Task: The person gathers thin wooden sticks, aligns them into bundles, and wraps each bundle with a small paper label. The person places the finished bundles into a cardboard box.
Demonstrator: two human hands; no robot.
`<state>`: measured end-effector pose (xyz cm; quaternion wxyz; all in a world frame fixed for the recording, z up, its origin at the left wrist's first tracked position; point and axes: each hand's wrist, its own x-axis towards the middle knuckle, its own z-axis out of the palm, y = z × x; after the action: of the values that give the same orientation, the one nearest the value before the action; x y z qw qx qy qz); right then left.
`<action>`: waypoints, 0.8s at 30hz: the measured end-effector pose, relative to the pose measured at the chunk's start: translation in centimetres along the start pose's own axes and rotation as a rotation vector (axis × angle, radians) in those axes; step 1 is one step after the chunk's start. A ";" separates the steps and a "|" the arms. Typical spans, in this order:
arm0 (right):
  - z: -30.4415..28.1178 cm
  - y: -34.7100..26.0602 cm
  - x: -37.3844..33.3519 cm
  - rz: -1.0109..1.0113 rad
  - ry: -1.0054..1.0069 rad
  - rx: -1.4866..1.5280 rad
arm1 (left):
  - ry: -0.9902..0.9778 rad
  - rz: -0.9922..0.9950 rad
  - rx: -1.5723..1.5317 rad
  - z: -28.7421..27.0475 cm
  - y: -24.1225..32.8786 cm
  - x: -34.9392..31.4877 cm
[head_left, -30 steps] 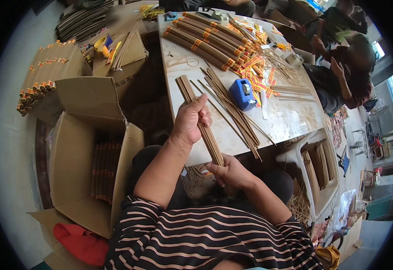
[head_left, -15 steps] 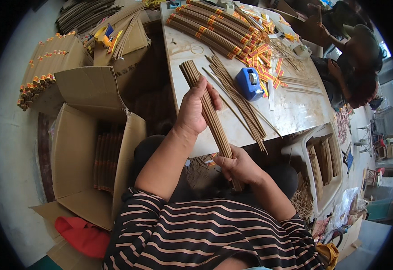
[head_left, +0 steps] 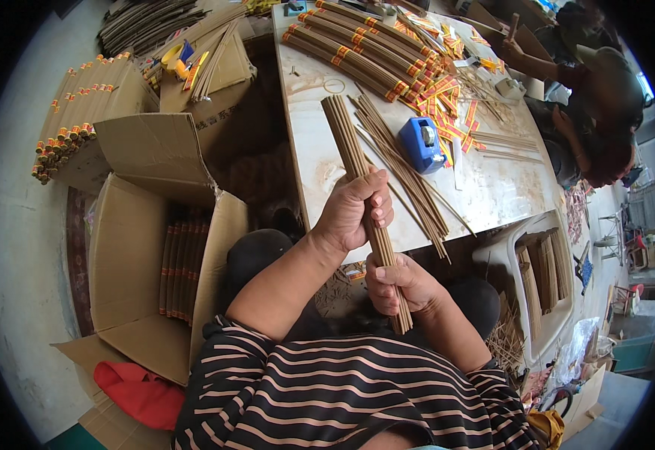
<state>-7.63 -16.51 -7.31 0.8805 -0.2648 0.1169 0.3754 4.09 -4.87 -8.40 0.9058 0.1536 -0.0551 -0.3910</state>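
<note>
2 hands [head_left: 350,214] [head_left: 410,283] gripping 1 stick bundle [head_left: 347,135] | left beyond right | loose sticks [head_left: 408,174] on table [head_left: 492,187]

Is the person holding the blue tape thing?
No, the blue tape dispenser sits on the table, while the left hand and right hand grip a bundle of brown sticks.

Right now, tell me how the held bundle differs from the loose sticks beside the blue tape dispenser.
The held bundle is clasped by the left hand and right hand; the loose sticks lie unheld, mostly on the table. The held bundle is packed close, while the loose sticks spread unevenly. Both consist of thin brown sticks.
</note>
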 end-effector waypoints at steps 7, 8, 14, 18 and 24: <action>1.1 -0.1 0.4 -0.145 0.410 -0.770 | 0.182 0.113 0.221 -0.1 -0.1 -0.1; 0.9 0.0 0.3 -0.129 0.317 -0.608 | 0.165 0.100 0.206 -0.2 0.0 0.0; -0.2 -0.2 -0.4 -0.117 0.069 -0.212 | 0.063 0.089 0.206 0.1 0.5 0.1; -1.1 -0.2 -0.5 -0.139 0.050 -0.159 | 0.067 0.084 0.224 0.1 0.4 0.2; -1.2 -0.4 -0.7 -0.153 0.114 -0.202 | 0.002 0.073 0.226 0.3 0.7 0.2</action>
<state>-7.81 -17.85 -7.85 0.8675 -0.3811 0.1075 0.3012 4.69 -4.62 -7.92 0.8963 0.2532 -0.1033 -0.3491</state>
